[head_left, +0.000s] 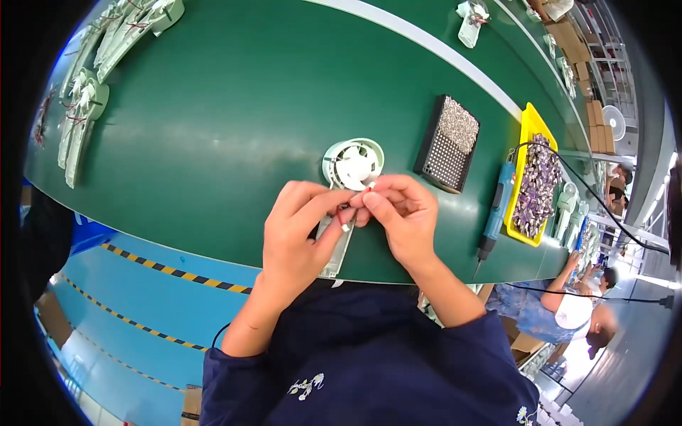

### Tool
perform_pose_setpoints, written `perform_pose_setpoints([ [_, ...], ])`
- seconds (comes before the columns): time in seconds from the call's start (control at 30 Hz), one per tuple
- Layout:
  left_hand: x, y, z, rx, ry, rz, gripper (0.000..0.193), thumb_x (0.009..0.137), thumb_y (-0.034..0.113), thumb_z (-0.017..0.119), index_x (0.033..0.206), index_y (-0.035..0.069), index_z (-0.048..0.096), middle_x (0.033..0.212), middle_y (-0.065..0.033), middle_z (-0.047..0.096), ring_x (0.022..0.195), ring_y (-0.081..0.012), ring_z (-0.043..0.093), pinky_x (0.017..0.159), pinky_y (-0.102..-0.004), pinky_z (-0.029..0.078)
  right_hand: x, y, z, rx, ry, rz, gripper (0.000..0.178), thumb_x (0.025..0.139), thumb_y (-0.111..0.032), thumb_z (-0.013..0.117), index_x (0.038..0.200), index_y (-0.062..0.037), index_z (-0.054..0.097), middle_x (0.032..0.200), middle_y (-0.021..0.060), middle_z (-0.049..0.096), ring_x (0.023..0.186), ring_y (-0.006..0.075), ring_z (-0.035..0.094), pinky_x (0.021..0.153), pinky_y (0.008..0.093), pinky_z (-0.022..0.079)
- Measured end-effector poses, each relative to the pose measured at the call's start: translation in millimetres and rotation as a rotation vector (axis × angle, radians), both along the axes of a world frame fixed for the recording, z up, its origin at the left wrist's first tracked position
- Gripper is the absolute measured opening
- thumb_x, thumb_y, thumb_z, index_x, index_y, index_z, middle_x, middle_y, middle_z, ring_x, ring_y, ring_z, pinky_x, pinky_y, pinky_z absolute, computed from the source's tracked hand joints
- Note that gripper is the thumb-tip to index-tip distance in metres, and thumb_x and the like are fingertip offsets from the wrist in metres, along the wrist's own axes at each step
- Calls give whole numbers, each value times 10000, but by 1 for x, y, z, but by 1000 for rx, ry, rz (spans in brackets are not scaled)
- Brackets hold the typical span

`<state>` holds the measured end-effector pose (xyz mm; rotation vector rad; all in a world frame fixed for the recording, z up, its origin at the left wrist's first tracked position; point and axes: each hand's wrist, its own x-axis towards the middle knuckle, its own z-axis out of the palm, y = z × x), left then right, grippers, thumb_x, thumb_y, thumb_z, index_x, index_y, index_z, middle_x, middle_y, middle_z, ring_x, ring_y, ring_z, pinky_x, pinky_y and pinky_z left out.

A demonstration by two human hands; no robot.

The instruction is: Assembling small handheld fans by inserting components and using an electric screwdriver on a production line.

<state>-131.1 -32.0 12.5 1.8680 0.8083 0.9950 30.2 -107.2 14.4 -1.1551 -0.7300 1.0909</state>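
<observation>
A pale green handheld fan shell (pixel 354 163) with white blades lies on the green table in front of me, its handle pointing toward me. Over the handle, my left hand (pixel 302 224) is closed, its thumb and fingers pinching a thin red wire (pixel 339 219). A small white connector (pixel 346 228) shows beside the left thumb. My right hand (pixel 406 216) meets it at the fingertips, pinching another bit of the red wire with a small white end (pixel 371 185). The fingers partly hide the wire and the handle.
To the right stand a black perforated tray (pixel 428 145) of small metal pieces, a teal electric screwdriver (pixel 501 199) with a black cord, and a yellow bin (pixel 527 117) of silver and purple parts. More fan shells (pixel 85 106) lie far left. A co-worker (pixel 568 309) sits at right.
</observation>
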Motion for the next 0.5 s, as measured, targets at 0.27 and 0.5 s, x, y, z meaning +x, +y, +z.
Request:
perform_pose_setpoints([
  [0.27, -15, -11, 3, -66, 75, 1, 255, 739, -66, 787, 967, 41, 747, 893, -58, 559, 819, -215, 555, 664, -333, 447, -1, -11, 18, -192, -110, 17, 159, 987, -28, 680, 1136, 27, 672, 969, 152, 747, 719, 149, 648, 651, 275, 550],
  [0.5, -14, -10, 0, -18, 47, 50, 245, 768, 9, 811, 998, 45, 734, 922, -69, 593, 832, -257, 575, 708, -367, 455, 10, -7, 28, -151, -381, 177, 117, 912, 3, 717, 1019, 0, 670, 1080, 85, 542, 897, 121, 568, 639, 242, 452],
])
